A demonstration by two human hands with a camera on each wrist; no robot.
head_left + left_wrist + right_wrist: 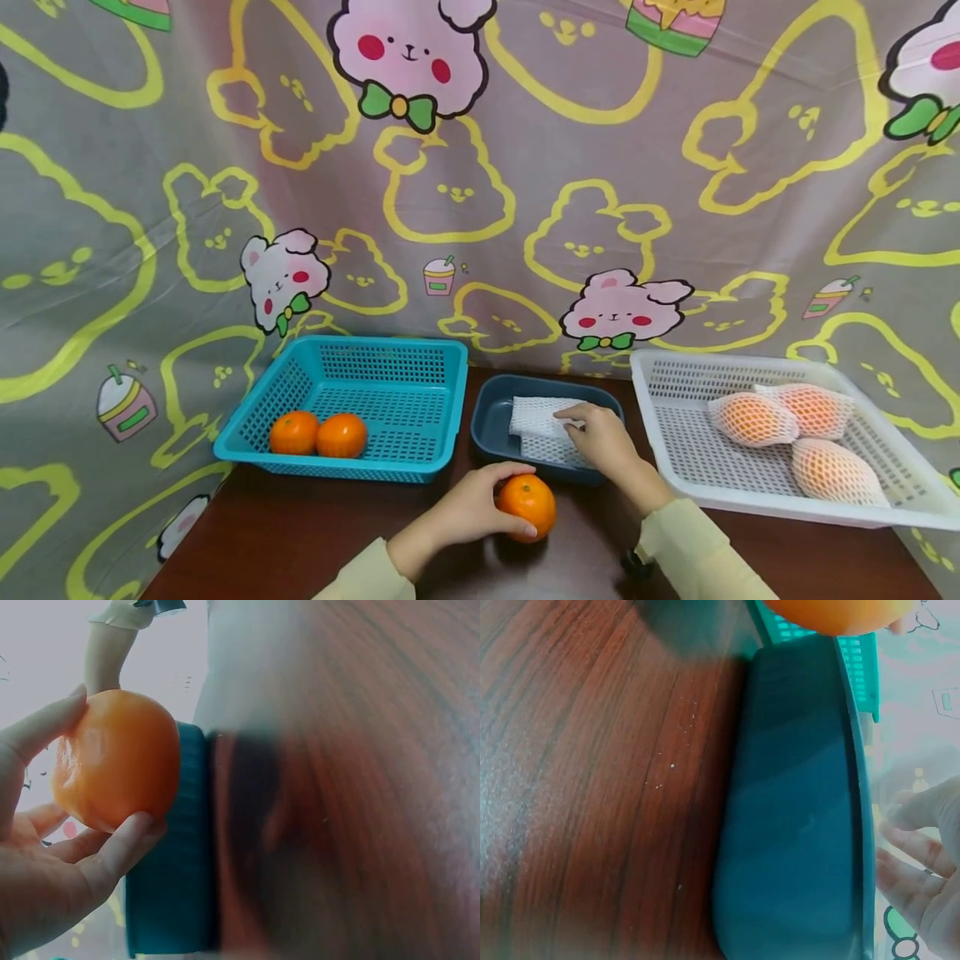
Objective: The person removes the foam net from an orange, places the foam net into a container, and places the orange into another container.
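My left hand (472, 505) grips an orange (527, 507) between thumb and fingers, just in front of the dark blue tray (491, 404). In the left wrist view the orange (120, 761) shows large, with fingertips spread round its skin. Over the tray, my right hand (606, 435) reaches to the white foam net sleeves (551, 429) lying in it, index finger and thumb apart at their surface. The right wrist view shows the right hand's fingers (911, 859) loosely bent beyond the tray's rim; the sleeves are hidden there by the tray wall.
On the left stands a turquoise basket (390, 400) holding two oranges (342, 436). A white basket (678, 442) on the right holds several fruits in foam nets (836, 472). The brown wooden table (300, 533) ends at a patterned cloth (480, 167) behind.
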